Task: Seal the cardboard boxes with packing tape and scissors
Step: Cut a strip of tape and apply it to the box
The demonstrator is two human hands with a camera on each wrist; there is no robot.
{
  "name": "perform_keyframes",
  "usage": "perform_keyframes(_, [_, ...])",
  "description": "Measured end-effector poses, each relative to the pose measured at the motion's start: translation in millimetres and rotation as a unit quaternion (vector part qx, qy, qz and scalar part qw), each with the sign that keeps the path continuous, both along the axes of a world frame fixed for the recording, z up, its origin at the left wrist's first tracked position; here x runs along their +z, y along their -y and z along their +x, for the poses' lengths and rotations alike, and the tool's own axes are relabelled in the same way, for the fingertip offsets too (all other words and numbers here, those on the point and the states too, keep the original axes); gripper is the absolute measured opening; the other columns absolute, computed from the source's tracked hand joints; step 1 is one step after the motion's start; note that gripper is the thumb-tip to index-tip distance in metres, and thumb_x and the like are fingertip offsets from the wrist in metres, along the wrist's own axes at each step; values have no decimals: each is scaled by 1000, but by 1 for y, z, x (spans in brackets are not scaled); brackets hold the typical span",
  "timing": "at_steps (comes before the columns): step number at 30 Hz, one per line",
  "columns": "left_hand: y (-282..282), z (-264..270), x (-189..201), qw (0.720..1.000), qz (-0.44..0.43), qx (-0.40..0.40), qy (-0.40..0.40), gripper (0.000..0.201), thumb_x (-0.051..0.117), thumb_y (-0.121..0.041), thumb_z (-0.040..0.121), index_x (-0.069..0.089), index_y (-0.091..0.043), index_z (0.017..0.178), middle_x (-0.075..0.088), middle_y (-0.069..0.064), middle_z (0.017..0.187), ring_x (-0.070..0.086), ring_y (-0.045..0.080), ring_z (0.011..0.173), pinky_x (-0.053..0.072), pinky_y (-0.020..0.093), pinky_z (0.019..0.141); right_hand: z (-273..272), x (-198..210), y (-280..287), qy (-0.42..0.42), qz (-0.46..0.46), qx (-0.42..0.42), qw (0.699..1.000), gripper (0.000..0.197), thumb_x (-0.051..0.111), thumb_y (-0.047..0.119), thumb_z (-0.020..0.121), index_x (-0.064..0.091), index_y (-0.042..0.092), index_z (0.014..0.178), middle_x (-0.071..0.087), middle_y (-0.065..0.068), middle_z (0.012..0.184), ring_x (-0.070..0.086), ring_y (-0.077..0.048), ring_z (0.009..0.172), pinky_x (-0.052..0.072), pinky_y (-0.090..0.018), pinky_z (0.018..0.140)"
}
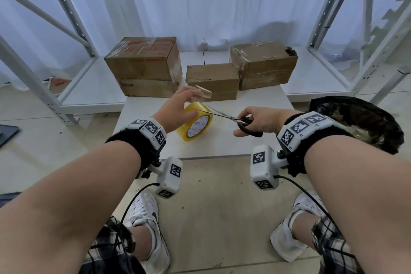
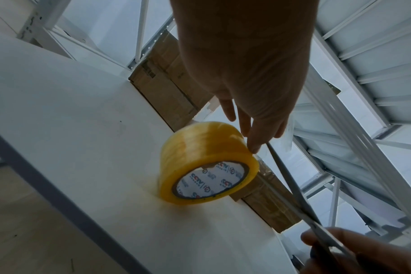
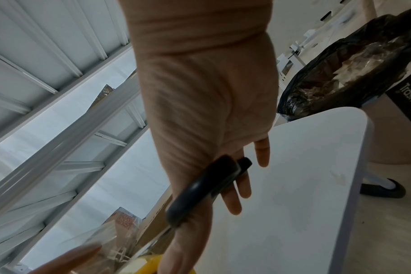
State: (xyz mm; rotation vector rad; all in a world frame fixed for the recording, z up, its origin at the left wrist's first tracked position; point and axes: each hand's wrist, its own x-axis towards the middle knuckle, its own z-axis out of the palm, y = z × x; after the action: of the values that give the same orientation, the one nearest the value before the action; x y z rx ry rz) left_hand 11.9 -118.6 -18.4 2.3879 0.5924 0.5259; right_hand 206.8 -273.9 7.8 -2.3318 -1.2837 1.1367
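Note:
A yellow tape roll [image 1: 195,123] [image 2: 195,148] stands on edge on the white table [image 1: 233,140]. My left hand [image 1: 194,97] [image 2: 253,129] hovers over the roll and pinches a clear strip of tape [image 1: 203,93] pulled up from it. To the right, my right hand [image 1: 249,121] [image 3: 223,185] grips black-handled scissors [image 1: 224,115] [image 3: 200,189]. Their blades [image 2: 289,178] point left and reach the strip just above the roll. Three cardboard boxes stand at the table's back: a large one [image 1: 144,69] at left, a small one [image 1: 212,80] in the middle, and a taped one [image 1: 263,63] at right.
A bin lined with a black bag [image 1: 360,122] [image 3: 340,74] stands right of the table. White metal shelving [image 1: 73,29] flanks both sides, with a white curtain behind. The table's front edge [image 1: 211,158] runs just ahead of my wrists.

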Motion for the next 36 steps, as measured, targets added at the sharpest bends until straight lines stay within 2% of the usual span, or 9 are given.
perform_keyframes(8, [7, 2, 1, 1000, 11, -18, 4, 49, 61, -6, 85, 54, -39, 121, 47, -16, 124, 52, 5, 102, 44, 20, 92, 2, 0, 0, 5, 20, -4, 1000, 60, 79, 40, 74, 50, 20, 123, 61, -4, 115, 57, -21, 107, 44, -38, 100])
perform_keyframes(12, [12, 4, 2, 1000, 28, 1, 12, 43, 62, -9, 86, 57, -26, 126, 48, -12, 124, 53, 7, 98, 46, 21, 89, 1, -1, -3, 6, 39, -9, 999, 61, 80, 39, 74, 50, 20, 123, 60, -5, 116, 57, -22, 104, 45, -36, 97])
perform_keyframes(15, [16, 5, 5, 999, 25, 7, 18, 44, 63, -10, 88, 56, -22, 129, 48, -11, 125, 52, 8, 102, 41, 5, 80, 0, -1, -5, 1, 61, -12, 998, 61, 80, 36, 74, 49, 19, 124, 60, -6, 116, 57, -21, 102, 45, -32, 89])
perform_keyframes(18, [18, 4, 8, 999, 22, 12, 35, 43, 65, -10, 87, 58, -23, 128, 53, -9, 122, 52, 6, 102, 36, 1, 79, -1, -1, -7, 6, 79, -9, 997, 62, 81, 34, 73, 50, 18, 124, 60, -7, 115, 58, -21, 99, 45, -29, 84])
perform_keyframes(22, [24, 3, 12, 994, -64, 25, 81, 37, 63, -3, 87, 64, -21, 119, 64, -3, 114, 52, 3, 101, 31, -5, 76, -4, -2, -9, 11, 117, -13, 993, 62, 83, 29, 72, 51, 16, 123, 61, -9, 110, 59, -21, 95, 48, -28, 80])
perform_keyframes(24, [25, 3, 14, 982, -153, 37, 104, 35, 62, 0, 86, 67, -22, 113, 66, 1, 112, 56, 13, 104, 38, 1, 79, -4, -2, -9, 11, 125, -12, 992, 61, 83, 27, 72, 52, 16, 123, 61, -8, 107, 59, -20, 92, 48, -26, 76])
perform_keyframes(26, [27, 4, 17, 964, -232, 43, 124, 35, 62, 1, 86, 68, -23, 111, 67, 1, 108, 59, 19, 104, 46, 19, 92, -3, -3, -9, 15, 123, -7, 992, 61, 83, 27, 71, 52, 15, 122, 61, -8, 106, 58, -20, 90, 47, -27, 76])
perform_keyframes(29, [33, 7, 21, 942, -299, 48, 146, 38, 60, 4, 86, 65, -22, 113, 66, 1, 102, 61, 11, 98, 47, 29, 96, -2, -5, -8, 19, 122, -2, 992, 61, 83, 26, 72, 51, 15, 122, 59, -8, 106, 57, -19, 89, 45, -27, 75])
perform_keyframes(36, [34, 6, 18, 954, -264, 55, 133, 38, 54, 5, 86, 69, -15, 115, 67, 3, 107, 57, 12, 98, 46, 34, 100, 0, 0, -10, 26, 137, 7, 990, 58, 84, 25, 71, 54, 17, 120, 60, -5, 105, 58, -19, 92, 47, -25, 77])
